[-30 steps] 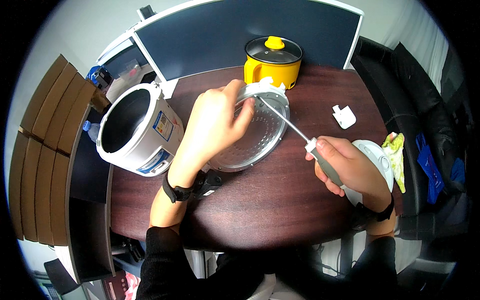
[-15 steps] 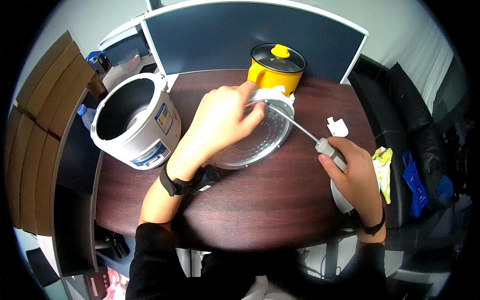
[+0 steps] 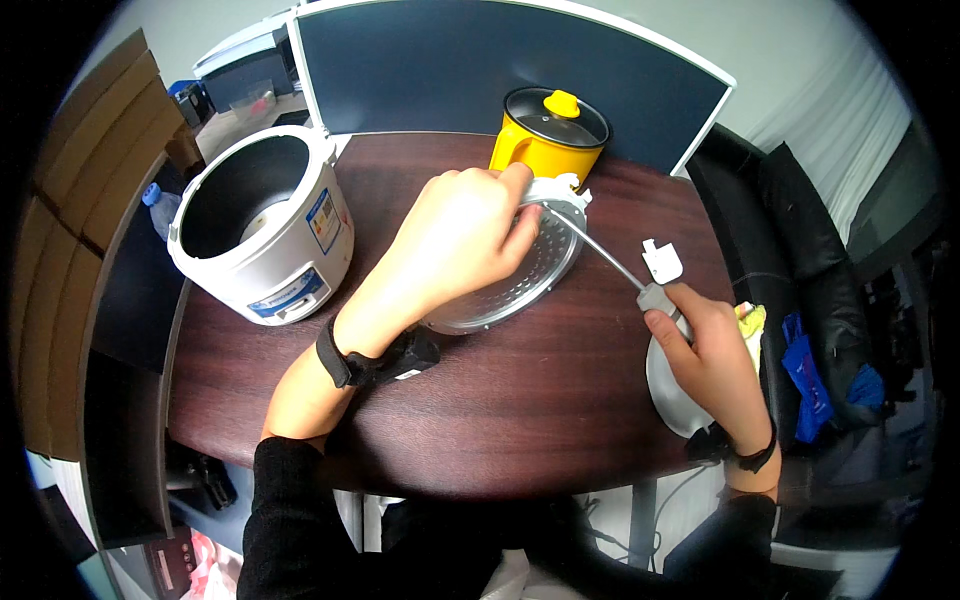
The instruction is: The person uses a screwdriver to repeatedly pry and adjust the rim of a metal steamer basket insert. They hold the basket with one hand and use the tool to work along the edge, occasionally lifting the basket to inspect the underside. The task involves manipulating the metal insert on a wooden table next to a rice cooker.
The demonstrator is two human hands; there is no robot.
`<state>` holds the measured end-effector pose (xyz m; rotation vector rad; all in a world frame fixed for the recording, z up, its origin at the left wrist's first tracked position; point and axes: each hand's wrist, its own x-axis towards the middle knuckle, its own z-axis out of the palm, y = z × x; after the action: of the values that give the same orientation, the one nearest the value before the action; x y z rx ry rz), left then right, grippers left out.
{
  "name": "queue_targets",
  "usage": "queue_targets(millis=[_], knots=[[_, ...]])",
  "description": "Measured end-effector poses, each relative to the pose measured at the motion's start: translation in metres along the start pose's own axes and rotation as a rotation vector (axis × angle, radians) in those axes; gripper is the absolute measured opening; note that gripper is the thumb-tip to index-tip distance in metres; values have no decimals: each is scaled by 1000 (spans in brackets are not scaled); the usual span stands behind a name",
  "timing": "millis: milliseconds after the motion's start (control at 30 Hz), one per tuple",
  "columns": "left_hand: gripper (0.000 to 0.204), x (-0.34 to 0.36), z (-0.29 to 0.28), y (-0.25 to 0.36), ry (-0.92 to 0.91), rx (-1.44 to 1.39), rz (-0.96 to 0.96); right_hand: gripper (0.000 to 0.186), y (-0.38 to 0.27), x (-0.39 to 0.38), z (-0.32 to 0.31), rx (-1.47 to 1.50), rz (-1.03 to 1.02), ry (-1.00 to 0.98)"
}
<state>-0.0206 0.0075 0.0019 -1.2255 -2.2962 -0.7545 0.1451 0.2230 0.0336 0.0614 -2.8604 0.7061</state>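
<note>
A round rice cooker lid (image 3: 550, 268), with a dimpled metal inner plate facing up, is in the middle of the table. My left hand (image 3: 460, 232) is closed on its far rim, thumb over the edge, and covers much of its left side. Closed round the grey handle of a screwdriver (image 3: 612, 260), my right hand (image 3: 715, 355) points the shaft toward that rim. The tip meets the lid close to my left thumb; whether it sits in a screw is too small to tell. White plastic parts show at the lid's far edge.
The white rice cooker body (image 3: 335, 245) stands uncovered at the left. A yellow pot (image 3: 548, 152) with a glass lid is behind my hand, before a dark partition (image 3: 430, 75). At the right lie a white plastic piece (image 3: 664, 264), a pale rounded part (image 3: 675, 398) and a yellow-green cloth (image 3: 754, 335).
My left hand and the lid have shifted slightly to the right. The screwdriver stays at the rim in my right hand. The whole view has turned a little.
</note>
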Motion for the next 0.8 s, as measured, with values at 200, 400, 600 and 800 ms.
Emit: queue_targets(millis=[200, 400, 600, 800], knots=[[24, -1, 1, 3, 4, 29, -3, 28, 12, -8, 21, 837, 373, -291], [25, -2, -4, 7, -22, 10, -38, 31, 8, -16, 28, 1195, 477, -377], [26, -2, -1, 3, 2, 1, -6, 19, 13, -13, 25, -36, -179, 183], [26, -2, -2, 3, -25, 7, -9, 21, 2, -12, 10, -323, -205, 243]])
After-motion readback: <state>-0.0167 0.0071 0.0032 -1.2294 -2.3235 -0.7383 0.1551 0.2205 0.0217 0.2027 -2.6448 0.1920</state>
